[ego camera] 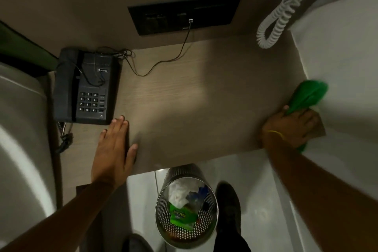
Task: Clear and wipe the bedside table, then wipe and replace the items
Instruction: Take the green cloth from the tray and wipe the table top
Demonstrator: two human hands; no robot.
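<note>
Right hand (pixel 290 127) on bunched green cloth (pixel 306 96)

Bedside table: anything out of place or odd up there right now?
Only the black telephone remains at the table's left end, its thin cord trailing loose across the top. Nothing spilled or damaged.

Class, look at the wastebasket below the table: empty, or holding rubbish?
Holding rubbish: the wastebasket contains crumpled paper and a green wrapper.
</note>
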